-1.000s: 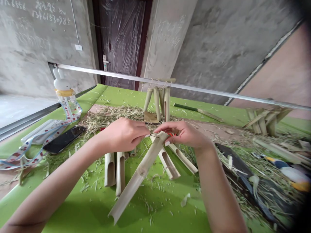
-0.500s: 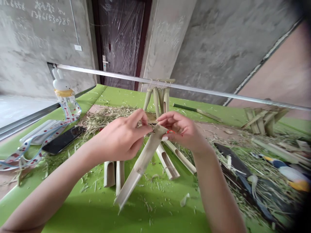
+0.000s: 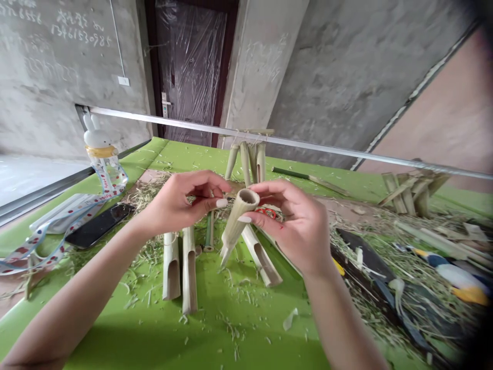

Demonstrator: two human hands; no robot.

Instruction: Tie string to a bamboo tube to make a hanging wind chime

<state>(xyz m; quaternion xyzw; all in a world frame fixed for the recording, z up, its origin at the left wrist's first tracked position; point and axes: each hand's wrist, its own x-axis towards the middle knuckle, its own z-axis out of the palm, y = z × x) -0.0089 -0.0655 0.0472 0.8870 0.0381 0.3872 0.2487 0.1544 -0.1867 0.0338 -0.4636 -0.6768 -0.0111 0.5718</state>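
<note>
My right hand holds a pale bamboo tube near its upper end, thumb in front and fingers behind. The tube's round open mouth faces up toward me, and its lower end is cut to a narrow point. To the left of the mouth, the thumb and fingers of my left hand are pinched together. A thin dark thing shows by those fingertips, too small to name. Below my hands lie several cut bamboo tubes, among them one on the left, one beside it and one on the right.
The green padded surface is strewn with shavings. At left are a black phone, a strap and a rabbit-topped bottle. Tied bamboo tubes stand at the back. A dark tool lies right, near more bamboo pieces.
My right hand has tipped the bamboo tube so its open mouth now faces me. My left hand has drawn back to the left, away from the tube's end.
</note>
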